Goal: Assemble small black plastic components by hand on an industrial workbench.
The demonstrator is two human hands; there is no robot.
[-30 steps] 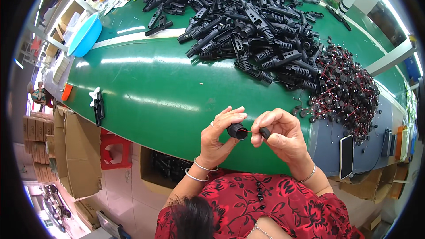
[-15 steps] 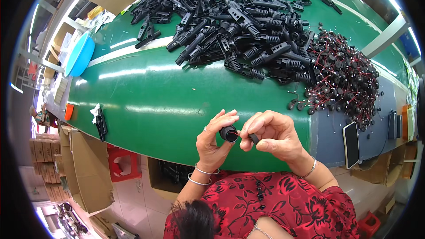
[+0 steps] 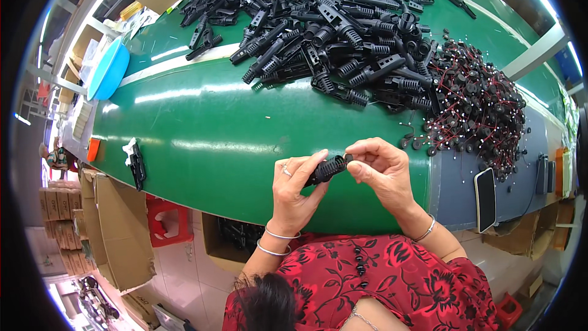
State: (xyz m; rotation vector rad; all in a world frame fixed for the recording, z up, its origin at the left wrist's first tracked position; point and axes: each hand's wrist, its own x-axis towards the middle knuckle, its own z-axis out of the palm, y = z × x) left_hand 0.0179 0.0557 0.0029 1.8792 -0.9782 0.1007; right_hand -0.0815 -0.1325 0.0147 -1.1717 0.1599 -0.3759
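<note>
My left hand (image 3: 293,195) is closed around a black ribbed plastic housing (image 3: 328,170), its open end tilted to the right. Between the thumb and fingers of my right hand (image 3: 387,176) is a small black round disc (image 3: 348,158), right at the housing's open end. Whether the disc touches the rim, I cannot tell. A heap of similar black ribbed housings (image 3: 334,24) lies at the far side of the green table. Beside it on the right is a pile of small black discs with red wires (image 3: 471,107).
The green table (image 3: 214,122) fills the middle. A phone (image 3: 486,201) lies near the right edge. At the left are a blue basin (image 3: 110,70), an orange piece (image 3: 93,149) and a single black part (image 3: 136,167). A cardboard box (image 3: 119,230) and red stool (image 3: 168,224) stand below.
The housing has turned from facing me to pointing right, and its ribbed side now shows. My right hand has risen slightly with the disc, which stays by the open end.
</note>
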